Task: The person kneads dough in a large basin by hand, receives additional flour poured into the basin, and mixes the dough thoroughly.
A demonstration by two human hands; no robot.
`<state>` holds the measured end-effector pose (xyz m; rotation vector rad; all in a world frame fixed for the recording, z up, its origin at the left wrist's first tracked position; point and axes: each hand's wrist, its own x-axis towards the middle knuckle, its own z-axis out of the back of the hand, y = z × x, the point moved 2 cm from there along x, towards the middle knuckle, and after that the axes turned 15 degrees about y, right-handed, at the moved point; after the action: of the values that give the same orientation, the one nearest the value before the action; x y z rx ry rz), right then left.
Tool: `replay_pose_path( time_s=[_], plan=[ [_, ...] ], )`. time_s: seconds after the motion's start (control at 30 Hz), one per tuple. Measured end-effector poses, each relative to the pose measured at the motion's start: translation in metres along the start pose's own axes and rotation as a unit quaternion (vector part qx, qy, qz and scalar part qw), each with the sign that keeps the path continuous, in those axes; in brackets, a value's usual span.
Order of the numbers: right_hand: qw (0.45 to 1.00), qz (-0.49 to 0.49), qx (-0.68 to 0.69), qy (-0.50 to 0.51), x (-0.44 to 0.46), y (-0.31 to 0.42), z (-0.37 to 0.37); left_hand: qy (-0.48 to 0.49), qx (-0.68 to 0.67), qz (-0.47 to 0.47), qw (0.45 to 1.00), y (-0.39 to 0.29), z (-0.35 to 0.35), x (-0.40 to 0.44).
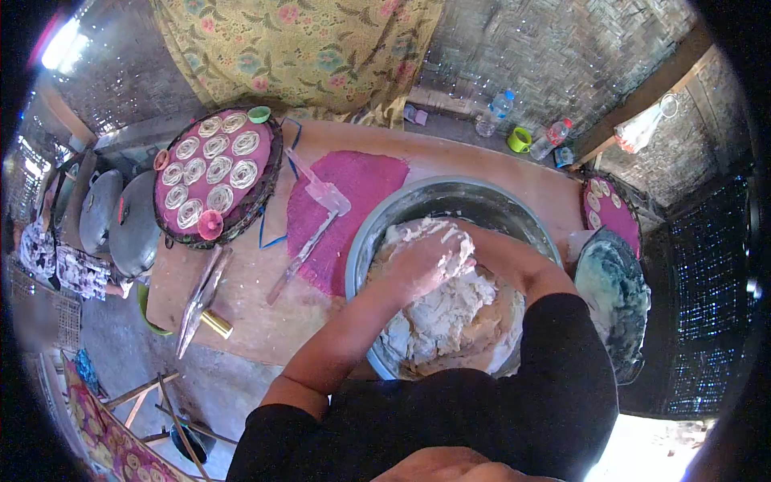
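Observation:
A wide grey basin [359, 265] holds a big lump of pale, sticky dough [450, 317], its surface rough and torn. Over the far part of the basin my two hands meet, both smeared with dough. My left hand [430, 255] is closed, fingers curled, with wet dough on the fingers and knuckles. Against it lies my right hand [459, 235], mostly hidden, so its fingers cannot be made out. Left of the basin a pink cloth [345, 181] lies on the table, with a pink plastic scraper [328, 198] and a long flat stick [303, 255] on it.
A round tray [178, 215] with several coiled noodle-like rounds stands at left on the wooden table [241, 309]. Dough-dusted sticks [201, 301] lie below it. Bottles [496, 112] and a green cup [520, 140] line the back ledge. A clear tub [614, 293] stands right of the basin.

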<state>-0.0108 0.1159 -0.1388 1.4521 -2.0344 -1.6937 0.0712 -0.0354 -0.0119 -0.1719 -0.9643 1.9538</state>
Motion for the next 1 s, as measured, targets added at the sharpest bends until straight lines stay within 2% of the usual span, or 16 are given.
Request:
replay_pose_path(
  time_s=[0.1,0.17,0.23,0.3,0.43,0.5,0.57,0.6,0.63,0.7,0.73,0.77,0.83,0.9,0.93,1.0],
  plan=[
    [0.994,-0.025,-0.109,0.016,0.01,0.009,-0.025,-0.102,0.122,-0.081,0.984,-0.007,0.017,0.004],
    [0.979,-0.046,-0.199,0.027,0.01,0.014,-0.047,-0.146,0.091,-0.08,0.982,-0.012,0.03,0.004],
    [0.95,-0.075,-0.301,0.042,0.0,0.016,-0.071,-0.312,0.115,-0.131,0.934,-0.018,0.048,-0.003],
    [0.907,-0.096,-0.404,0.066,-0.018,0.017,-0.099,-0.375,-0.09,-0.079,0.919,-0.021,0.053,-0.013],
    [0.794,-0.109,-0.589,0.102,-0.078,0.015,-0.145,-0.358,-0.121,-0.005,0.926,0.007,0.032,-0.011],
    [0.731,-0.116,-0.664,0.107,-0.117,0.013,-0.163,-0.278,-0.045,0.027,0.959,-0.007,0.035,-0.011],
    [0.667,-0.132,-0.726,0.101,-0.158,0.015,-0.181,-0.21,-0.05,0.011,0.976,-0.009,0.027,-0.011],
    [0.64,-0.145,-0.748,0.095,-0.178,0.016,-0.191,-0.115,-0.114,-0.004,0.987,-0.008,0.016,-0.01],
    [0.638,-0.181,-0.743,0.085,-0.196,0.018,-0.198,-0.017,-0.176,-0.021,0.984,-0.009,0.006,-0.011],
    [0.701,-0.348,-0.622,0.021,-0.222,0.021,-0.217,0.193,-0.149,-0.021,0.97,-0.031,0.004,-0.028],
    [0.705,-0.304,-0.641,0.001,-0.232,0.012,-0.217,0.281,-0.121,-0.021,0.952,-0.033,-0.003,-0.037],
    [0.706,-0.259,-0.659,-0.019,-0.241,0.003,-0.217,0.324,-0.081,-0.096,0.938,-0.038,-0.011,-0.044],
    [0.712,-0.131,-0.679,-0.122,-0.242,-0.035,-0.209,0.371,-0.045,-0.176,0.911,-0.048,-0.031,-0.057],
    [0.709,-0.174,-0.671,-0.129,-0.233,-0.088,-0.182,0.393,-0.103,-0.05,0.912,-0.053,-0.054,-0.065],
    [0.711,-0.211,-0.653,-0.154,-0.228,-0.094,-0.176,0.4,-0.107,-0.051,0.909,-0.047,-0.066,-0.06],
    [0.711,-0.146,-0.649,-0.229,-0.218,-0.094,-0.165,0.371,0.034,-0.007,0.928,-0.028,-0.092,-0.045]
  ],
)
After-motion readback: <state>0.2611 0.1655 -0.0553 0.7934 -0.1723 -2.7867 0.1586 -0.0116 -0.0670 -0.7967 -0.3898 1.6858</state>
